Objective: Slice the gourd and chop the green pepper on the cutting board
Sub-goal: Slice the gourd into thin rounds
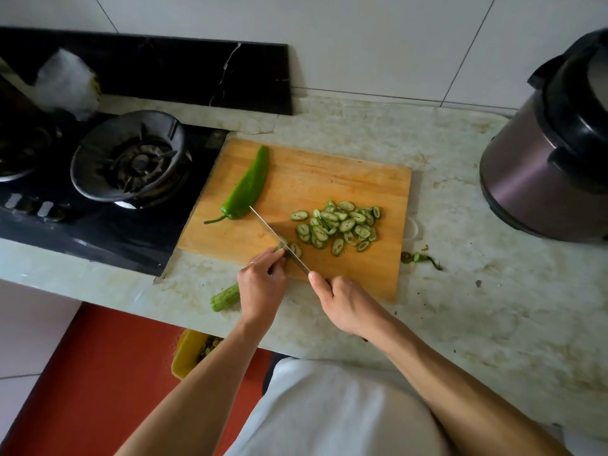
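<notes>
Green pepper [246,187] and pale-centred green slices [339,227] on an orange-tan board [345,179].

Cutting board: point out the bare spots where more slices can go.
Free: the cutting board far right corner, between green pepper and the board's right edge, above the gourd slices. Crowded: the near edge, where left hand, knife and right hand work.
</notes>
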